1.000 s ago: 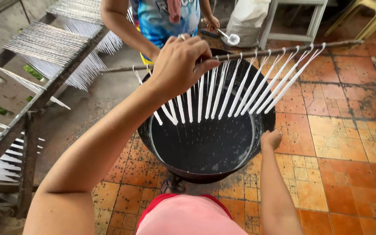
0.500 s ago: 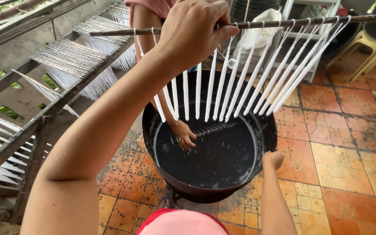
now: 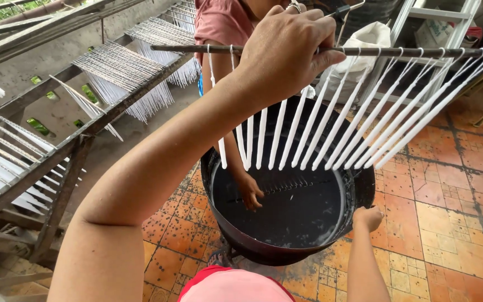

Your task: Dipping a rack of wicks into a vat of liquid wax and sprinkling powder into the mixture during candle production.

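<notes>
One black pot (image 3: 359, 190), one stick (image 3: 409, 51), roughly fifteen hanging white candles (image 3: 331, 140).

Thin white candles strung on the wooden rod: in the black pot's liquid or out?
Out. The thin white candles hang from the wooden rod in the left hand, tips clear above the round black pot.

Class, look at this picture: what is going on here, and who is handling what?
The person's left hand holds up a rod hung with thin white tapers above a big black pot of liquid. Their right hand rests at the pot's rim. A second person's hand reaches into the pot beside another submerged row. Racks of white tapers stand to the left.
</notes>
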